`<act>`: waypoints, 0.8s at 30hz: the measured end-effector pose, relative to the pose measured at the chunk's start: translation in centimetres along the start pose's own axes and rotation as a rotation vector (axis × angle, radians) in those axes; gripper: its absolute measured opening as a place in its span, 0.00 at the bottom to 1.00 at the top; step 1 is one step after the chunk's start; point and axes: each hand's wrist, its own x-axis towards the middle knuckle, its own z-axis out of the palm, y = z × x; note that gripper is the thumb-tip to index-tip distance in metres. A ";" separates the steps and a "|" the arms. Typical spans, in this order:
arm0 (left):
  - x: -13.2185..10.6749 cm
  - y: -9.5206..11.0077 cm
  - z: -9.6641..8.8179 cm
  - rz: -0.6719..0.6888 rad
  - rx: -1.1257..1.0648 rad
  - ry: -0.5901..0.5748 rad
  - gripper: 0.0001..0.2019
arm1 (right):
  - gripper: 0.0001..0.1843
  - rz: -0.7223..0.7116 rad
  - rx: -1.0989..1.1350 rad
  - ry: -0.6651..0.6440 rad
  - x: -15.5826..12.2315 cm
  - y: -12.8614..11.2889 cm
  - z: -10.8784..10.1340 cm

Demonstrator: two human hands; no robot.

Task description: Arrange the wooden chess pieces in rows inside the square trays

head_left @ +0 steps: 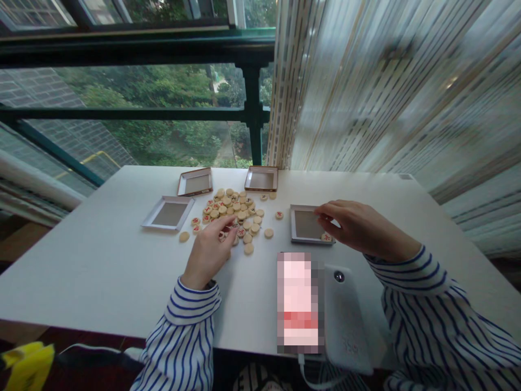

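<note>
Round wooden discs (238, 210) heaped mid-table; shallow grey tray (305, 225) right

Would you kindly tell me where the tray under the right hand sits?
In the head view, the tray lies right of the pile of wooden pieces, just beyond the phone, with the right hand over its right edge.

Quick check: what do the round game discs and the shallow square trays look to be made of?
Discs: probably pale wood, smooth and matte; cream-tan faces with red or dark marks, though plastic cannot be ruled out. Trays: likely cardboard or thin board, dull finish; thin white rims, grey floors, brown outer walls on the far two.
</note>
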 end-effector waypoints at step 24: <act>-1.1 -3.3 -1.3 0.005 0.030 0.005 0.17 | 0.12 -0.118 -0.068 -0.113 4.2 -4.2 0.6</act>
